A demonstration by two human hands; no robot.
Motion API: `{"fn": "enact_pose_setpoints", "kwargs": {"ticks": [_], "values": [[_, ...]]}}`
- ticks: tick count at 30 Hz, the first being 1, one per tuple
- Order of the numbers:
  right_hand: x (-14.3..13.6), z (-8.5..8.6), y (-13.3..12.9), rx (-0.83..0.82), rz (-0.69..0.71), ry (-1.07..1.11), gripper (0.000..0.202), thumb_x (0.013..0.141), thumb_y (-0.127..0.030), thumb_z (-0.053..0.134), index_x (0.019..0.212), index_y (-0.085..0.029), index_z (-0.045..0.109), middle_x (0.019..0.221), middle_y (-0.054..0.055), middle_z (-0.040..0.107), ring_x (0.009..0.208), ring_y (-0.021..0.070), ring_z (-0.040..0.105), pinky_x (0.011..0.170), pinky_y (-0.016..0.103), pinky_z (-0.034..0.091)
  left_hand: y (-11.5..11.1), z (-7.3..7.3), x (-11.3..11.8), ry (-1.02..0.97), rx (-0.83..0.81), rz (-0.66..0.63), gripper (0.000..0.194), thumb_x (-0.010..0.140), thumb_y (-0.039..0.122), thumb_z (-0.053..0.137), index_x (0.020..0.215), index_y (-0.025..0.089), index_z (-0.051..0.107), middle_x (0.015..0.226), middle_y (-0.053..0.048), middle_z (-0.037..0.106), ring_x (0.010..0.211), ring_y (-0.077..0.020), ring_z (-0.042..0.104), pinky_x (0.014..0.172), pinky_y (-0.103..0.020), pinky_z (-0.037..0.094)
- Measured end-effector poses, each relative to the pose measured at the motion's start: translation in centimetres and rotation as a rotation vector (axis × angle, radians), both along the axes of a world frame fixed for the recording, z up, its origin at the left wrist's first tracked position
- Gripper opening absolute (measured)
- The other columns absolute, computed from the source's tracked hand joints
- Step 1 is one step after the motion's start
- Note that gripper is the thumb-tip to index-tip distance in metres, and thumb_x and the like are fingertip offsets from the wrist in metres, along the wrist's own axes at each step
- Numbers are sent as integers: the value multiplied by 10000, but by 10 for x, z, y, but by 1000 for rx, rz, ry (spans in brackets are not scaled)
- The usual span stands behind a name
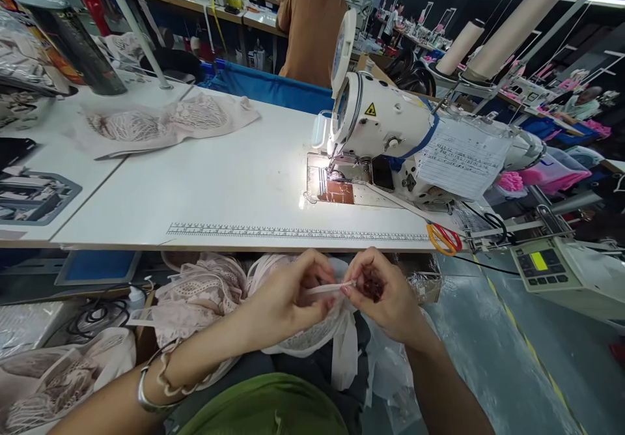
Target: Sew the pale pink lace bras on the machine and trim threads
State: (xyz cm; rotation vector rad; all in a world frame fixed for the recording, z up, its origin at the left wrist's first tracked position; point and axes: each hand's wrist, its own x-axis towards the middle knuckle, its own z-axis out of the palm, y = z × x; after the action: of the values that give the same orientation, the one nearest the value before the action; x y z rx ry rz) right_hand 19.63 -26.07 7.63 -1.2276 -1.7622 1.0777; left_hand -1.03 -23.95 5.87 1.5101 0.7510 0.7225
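Just in front of the table edge, above my lap, both hands pinch a narrow pale pink strap [326, 288]. My left hand [305, 295] has its thumb and fingers closed on the left part of it. At its other end, the fingertips of my right hand [383, 295] are pressed together; something dark reddish shows inside the curled fingers, too unclear to name. Below hangs a pale pink lace bra [310, 340], partly hidden by my hands, with a loose band [346, 350] dangling. Another lace bra [168, 122] lies flat on the white table [234, 184].
A sewing machine [385, 119] with its lamp lit stands on the table at right. Orange-and-red-handled scissors [443, 238] lie at the front edge, near a printed ruler [293, 232]. Piled lace pieces [202, 292] are left of my lap. A person in brown [312, 25] is beyond.
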Motion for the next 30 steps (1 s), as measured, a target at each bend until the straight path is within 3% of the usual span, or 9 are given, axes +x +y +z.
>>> {"fn": "enact_pose_setpoints", "kwargs": {"ticks": [3, 6, 8, 11, 13, 15, 19, 23, 30], "values": [[-4, 3, -3, 45, 13, -106, 142, 854, -219, 684, 885, -229, 546, 716, -31, 550, 583, 107, 457, 521, 222, 369, 1, -1, 6, 161, 30, 17, 216, 862, 393, 646, 872, 184, 699, 672, -7, 638, 581, -121, 497, 525, -206, 355], [0, -2, -4, 149, -62, -123, 85, 912, -289, 664, 911, -226, 607, 733, -20, 529, 580, 111, 465, 516, 231, 371, 2, -4, 10, 194, -29, 78, 336, 853, 459, 648, 698, 164, 695, 568, -5, 592, 520, -109, 466, 493, -205, 321], [6, -10, -4, 213, -161, -58, 213, 993, -376, 561, 866, -218, 628, 784, 12, 560, 589, 118, 499, 514, 248, 378, 3, -6, 10, 140, -120, 89, 344, 835, 471, 660, 705, 154, 692, 546, -1, 572, 469, -94, 426, 453, -199, 295], [18, -23, -5, 156, -248, 64, 433, 1040, -513, 415, 746, -220, 537, 645, -18, 486, 493, 113, 434, 466, 259, 321, 6, -11, 7, 36, -222, 82, 351, 818, 485, 686, 740, 143, 708, 490, 26, 508, 415, -63, 311, 411, -188, 223], [22, -28, -6, 79, -201, 39, 490, 997, -639, 412, 751, -225, 498, 595, -45, 405, 481, 113, 363, 463, 264, 275, 7, -13, 6, -6, -238, 90, 346, 809, 479, 708, 754, 138, 728, 493, 24, 516, 422, -58, 303, 414, -186, 219], [21, -29, -7, 27, -95, -41, 552, 980, -699, 364, 794, -214, 549, 656, -24, 442, 554, 127, 385, 517, 273, 298, 8, -15, 6, -27, -239, 107, 325, 798, 456, 727, 760, 134, 747, 546, -5, 583, 455, -70, 372, 433, -188, 267], [12, -25, -5, -85, 8, -32, 461, 1028, -580, 391, 886, -207, 621, 723, -2, 523, 653, 145, 474, 609, 273, 364, 9, -14, 8, -76, -231, 126, 257, 781, 388, 741, 745, 134, 761, 630, -34, 653, 539, -97, 478, 492, -197, 339], [2, -21, 0, -172, 25, 103, 330, 972, -544, 558, 952, -215, 569, 732, -11, 579, 650, 142, 543, 599, 252, 413, 8, -13, 10, -70, -230, 109, 261, 793, 381, 722, 747, 127, 758, 604, -27, 621, 527, -90, 431, 488, -204, 303], [-8, -19, 6, -212, 18, 157, 376, 892, -576, 662, 907, -210, 576, 692, -19, 576, 598, 125, 523, 547, 240, 408, 8, -14, 9, -16, -238, 96, 270, 762, 395, 719, 713, 129, 725, 581, -10, 557, 545, -94, 376, 505, -221, 282]]}}
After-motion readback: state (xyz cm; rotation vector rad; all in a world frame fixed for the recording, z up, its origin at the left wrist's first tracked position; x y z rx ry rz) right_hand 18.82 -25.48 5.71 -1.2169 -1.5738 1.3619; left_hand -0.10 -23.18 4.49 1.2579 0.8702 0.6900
